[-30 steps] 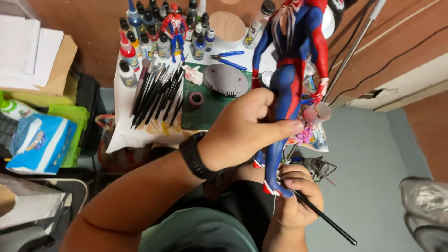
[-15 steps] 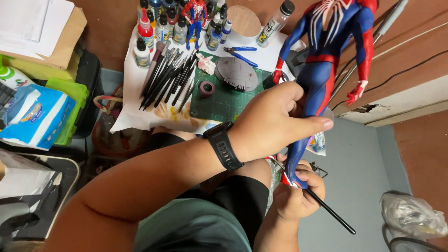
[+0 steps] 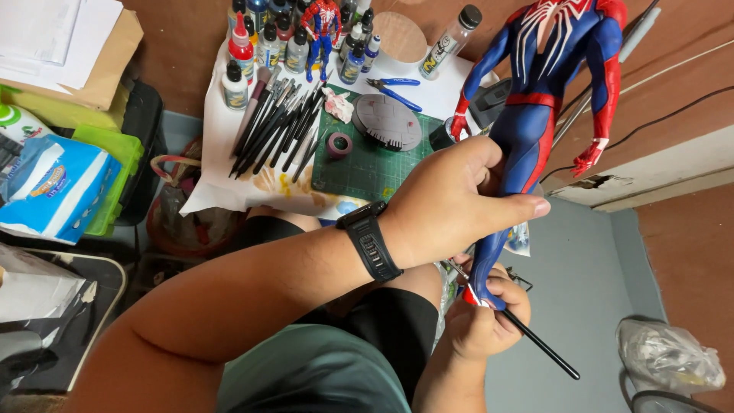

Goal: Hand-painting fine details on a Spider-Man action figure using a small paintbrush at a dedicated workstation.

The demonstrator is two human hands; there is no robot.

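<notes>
A tall red and blue figure (image 3: 535, 130) is held upright above the lap, gripped around the thighs by the left hand (image 3: 451, 203); it is judged rigid, fairly light and easily scratched, best grasped at the thick legs, not the thin arms. Near its foot, a slim black brush (image 3: 547, 353) is pinched in the closed right hand (image 3: 482, 325).

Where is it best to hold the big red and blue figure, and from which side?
Grip the figure at its thighs, from the side, as the left hand does. They are its thickest firm part; the arms are thin and hang free, and the right hand works at the feet.
</notes>
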